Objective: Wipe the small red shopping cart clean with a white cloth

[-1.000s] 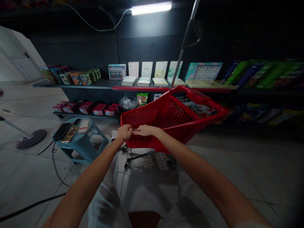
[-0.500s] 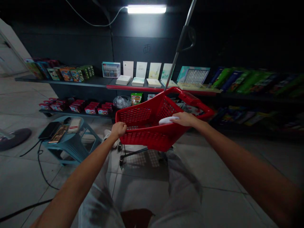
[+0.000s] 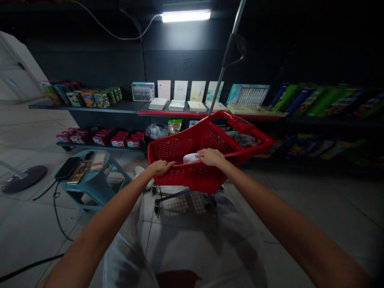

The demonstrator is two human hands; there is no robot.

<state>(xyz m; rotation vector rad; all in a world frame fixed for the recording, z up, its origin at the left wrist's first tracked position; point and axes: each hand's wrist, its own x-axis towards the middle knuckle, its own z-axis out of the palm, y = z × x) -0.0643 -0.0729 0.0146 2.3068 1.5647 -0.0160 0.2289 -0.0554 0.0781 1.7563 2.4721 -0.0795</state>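
A red plastic shopping cart (image 3: 204, 185) stands close in front of me, its handle end up at the right. My left hand (image 3: 163, 167) is closed over the near rim of its basket, toward the left end. Farther right along that rim, my right hand (image 3: 212, 156) pinches a white, soft-looking cloth (image 3: 191, 158). The cloth reaches to the inner side of the near basket wall; its lower part is hidden. A small gap of rim separates the cloth from my left fingertips.
Behind the cart, a dark shelf (image 3: 127, 106) bears books (image 3: 196, 106), boxes and green packets (image 3: 315, 100). Red boxes (image 3: 120, 140) line the lower shelf. At left, a blue stool (image 3: 99, 188) carries a phone (image 3: 78, 173); a black cable (image 3: 57, 216) trails beside it. A metal pole (image 3: 221, 74) rises behind the cart.
My right hand has slid left along the near rim with the white cloth. My left hand has shifted slightly right on the rim, and the two hands are closer together.
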